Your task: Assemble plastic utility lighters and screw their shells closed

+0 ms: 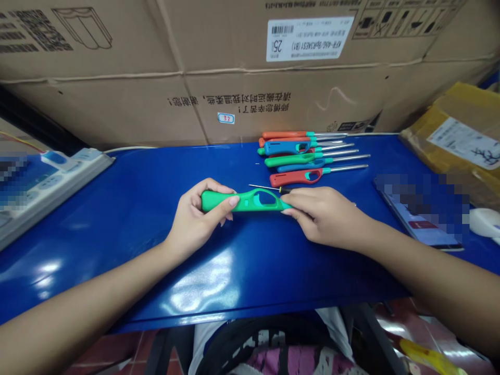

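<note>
A green plastic lighter body (250, 200) lies level just above the blue table (156, 172), held at both ends. My left hand (197, 216) wraps its handle end, thumb on top. My right hand (320, 211) pinches the front end, where a thin metal rod (263, 187) sticks out behind the fingers. Behind them lies a pile of several finished long-nosed lighters (308, 156) in red, blue and green, with metal tubes pointing right.
Large cardboard boxes (234, 67) stand along the table's back edge. A white power strip (47, 182) sits at the left. A phone (422, 219), a yellow padded parcel (457, 140) and a white object (486, 221) lie at the right.
</note>
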`<state>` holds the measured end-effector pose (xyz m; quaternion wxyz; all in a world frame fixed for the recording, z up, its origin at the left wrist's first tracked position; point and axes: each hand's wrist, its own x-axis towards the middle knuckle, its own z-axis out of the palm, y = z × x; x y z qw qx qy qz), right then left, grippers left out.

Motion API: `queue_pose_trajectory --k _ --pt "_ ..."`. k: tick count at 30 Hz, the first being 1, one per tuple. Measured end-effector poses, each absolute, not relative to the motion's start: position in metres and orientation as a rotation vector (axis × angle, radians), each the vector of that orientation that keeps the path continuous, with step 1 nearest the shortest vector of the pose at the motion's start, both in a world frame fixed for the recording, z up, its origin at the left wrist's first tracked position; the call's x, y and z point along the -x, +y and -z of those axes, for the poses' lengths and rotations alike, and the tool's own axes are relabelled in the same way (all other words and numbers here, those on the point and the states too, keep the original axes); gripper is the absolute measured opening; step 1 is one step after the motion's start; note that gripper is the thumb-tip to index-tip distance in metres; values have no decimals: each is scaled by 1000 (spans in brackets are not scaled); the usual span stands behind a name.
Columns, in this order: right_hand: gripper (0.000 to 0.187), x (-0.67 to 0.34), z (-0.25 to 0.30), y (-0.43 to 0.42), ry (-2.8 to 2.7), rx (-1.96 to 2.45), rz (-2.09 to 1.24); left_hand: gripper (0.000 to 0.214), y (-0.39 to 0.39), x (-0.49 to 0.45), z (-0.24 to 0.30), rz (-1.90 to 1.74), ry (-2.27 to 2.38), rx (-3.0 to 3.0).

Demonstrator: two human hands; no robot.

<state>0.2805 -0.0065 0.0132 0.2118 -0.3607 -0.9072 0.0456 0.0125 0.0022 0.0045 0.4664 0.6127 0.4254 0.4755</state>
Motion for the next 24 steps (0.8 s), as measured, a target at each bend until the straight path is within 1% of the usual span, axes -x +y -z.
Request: queue_pose_trajectory --k 4,8,12,16,18,22,24 --pt "25 -281 -12 -6 -2552 1013 -19 27 5 -12 0 -1164 1043 -1498" --pt "25 -280 -11 -3 -2546 1024 -41 24 8 -11 -2 -1159 1057 -1549" --pt "13 -277 -9 -1 -2454 1132 -240 15 8 -11 -8 -1087 944 -1862" --pt "11 -273 -10 -3 -2384 1153 -474 21 8 -9 -8 -1060 830 -2194" --pt "17 -273 -12 -4 -2335 1170 -505 28 9 -8 -7 -1031 841 -2162" --pt "45 -277 -18 -5 -2395 1166 -448 48 15 -6 -5 -967 943 -1875" --pt "51 -279 -19 -4 -2467 1146 -435 53 16 -6 -2 -962 973 -1821"
